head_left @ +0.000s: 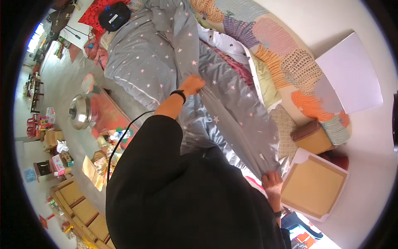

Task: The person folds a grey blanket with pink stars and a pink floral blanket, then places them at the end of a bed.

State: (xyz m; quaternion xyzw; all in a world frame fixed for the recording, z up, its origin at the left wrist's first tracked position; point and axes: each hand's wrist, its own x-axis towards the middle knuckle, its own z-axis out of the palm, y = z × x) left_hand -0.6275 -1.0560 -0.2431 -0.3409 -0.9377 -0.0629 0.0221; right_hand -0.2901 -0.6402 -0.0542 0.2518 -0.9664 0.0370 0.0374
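A grey duvet cover (145,62) with white and pink stars is spread over the sofa bed in front of me. My left hand (192,84), with a black band at the wrist, is closed on a fold of it near the middle. Farther right and closer to my body, my right hand (272,182) grips the same cover by its edge. Between the two hands the fabric is drawn into a long taut fold. Shiny light blue-grey quilting (201,120) shows beside that fold. My fingertips are partly hidden in the cloth.
A crocheted throw (286,54) lines the sofa back on the right. Below it are a brown box (313,137) and an open shallow carton (315,186). To the left stands a low red table (110,110) with a lidded steel pot (80,112). A black pouch (114,16) lies at the far end.
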